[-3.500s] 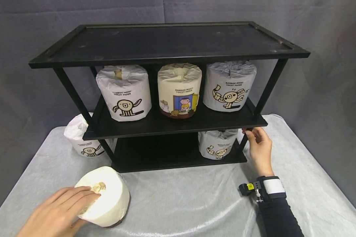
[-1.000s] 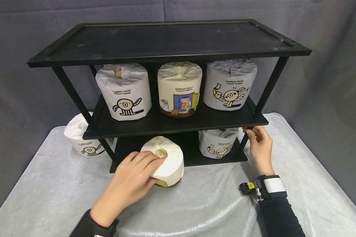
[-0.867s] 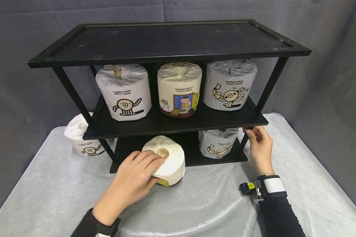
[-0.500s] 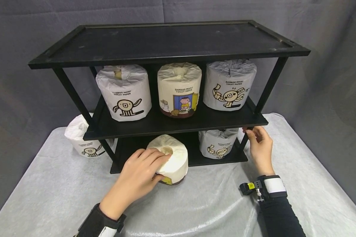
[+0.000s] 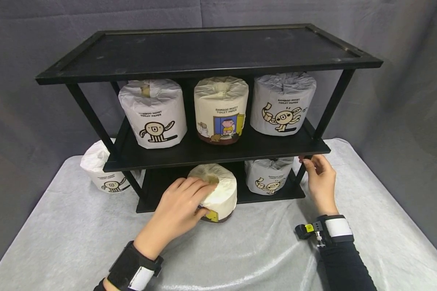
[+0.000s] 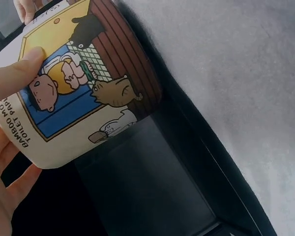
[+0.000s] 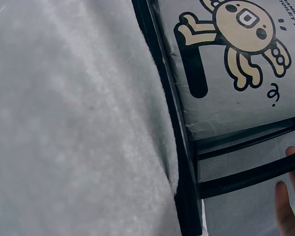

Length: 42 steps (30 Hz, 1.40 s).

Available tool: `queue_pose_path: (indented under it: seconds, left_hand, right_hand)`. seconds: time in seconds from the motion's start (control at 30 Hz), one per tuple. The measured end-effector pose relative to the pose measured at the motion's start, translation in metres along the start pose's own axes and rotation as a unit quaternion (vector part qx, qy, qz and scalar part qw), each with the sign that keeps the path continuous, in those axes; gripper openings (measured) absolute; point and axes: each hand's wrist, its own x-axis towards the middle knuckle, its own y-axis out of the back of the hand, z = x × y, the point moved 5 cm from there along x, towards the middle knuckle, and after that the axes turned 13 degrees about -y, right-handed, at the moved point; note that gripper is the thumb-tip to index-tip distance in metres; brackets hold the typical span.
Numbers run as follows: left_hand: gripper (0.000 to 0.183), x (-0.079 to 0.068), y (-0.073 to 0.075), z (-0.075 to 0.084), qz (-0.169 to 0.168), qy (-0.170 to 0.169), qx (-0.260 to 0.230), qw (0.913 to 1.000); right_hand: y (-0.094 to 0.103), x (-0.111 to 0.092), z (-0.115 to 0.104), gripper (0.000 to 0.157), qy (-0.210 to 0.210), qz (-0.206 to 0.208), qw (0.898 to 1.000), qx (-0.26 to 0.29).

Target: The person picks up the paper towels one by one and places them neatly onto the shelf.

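My left hand (image 5: 183, 206) grips a cream-wrapped toilet roll (image 5: 223, 196), fingers over its top hole and thumb on its printed side. The roll stands upright at the front of the lower shelf (image 5: 154, 194) of a black rack, overlapping the shelf's front edge in the head view. In the left wrist view the thumb (image 6: 19, 71) presses against the roll's picture of a child and cats. My right hand (image 5: 322, 184) holds the rack's front right post (image 5: 300, 173), just under the middle shelf (image 5: 218, 157). A white toilet roll (image 5: 267, 178) stands near that post on the lower shelf.
Three wrapped rolls stand on the middle shelf: a white roll (image 5: 154, 117) left, a cream roll (image 5: 221, 109) centre, a white roll (image 5: 282, 105) right. Another white roll (image 5: 103, 169) stands on the grey cloth (image 5: 240, 250) left of the rack. The top board (image 5: 211, 50) overhangs everything.
My left hand has carried the cream roll from the cloth at the front left to the lower shelf's front, most recently edging right and inward. My right hand stays on the post.
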Motion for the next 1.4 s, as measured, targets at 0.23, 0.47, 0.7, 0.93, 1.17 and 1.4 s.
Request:
queue_pose_path:
  seconds: [0.23,0.47,0.7,0.93,1.17,1.4]
  left_hand:
    - [0.063,0.003,-0.001,-0.003,0.003,0.009,-0.007,0.9999]
    - [0.064,0.009,-0.005,-0.005,-0.002,0.022,-0.029,0.9993]
    - [0.061,0.017,-0.009,-0.003,-0.002,0.045,-0.032,0.9985]
    - [0.062,0.028,-0.014,0.0,-0.012,0.065,-0.021,0.9976]
    - [0.063,0.035,-0.019,0.0,-0.005,0.083,-0.012,0.9965]
    - [0.065,0.041,-0.027,-0.004,-0.016,0.122,-0.024,0.9921]
  right_hand:
    - [0.001,0.0,-0.003,0.023,0.011,-0.002,1.0,0.008]
    - [0.0,0.004,0.005,0.022,0.011,-0.005,1.0,0.015]
    - [-0.003,0.014,0.029,0.022,0.001,-0.003,1.0,0.007]
    - [-0.003,0.015,0.031,0.025,-0.006,-0.002,1.0,0.003]
    - [-0.004,0.016,0.033,0.024,-0.006,-0.001,1.0,-0.001]
    - [-0.004,0.016,0.031,0.025,0.0,-0.003,1.0,0.006]
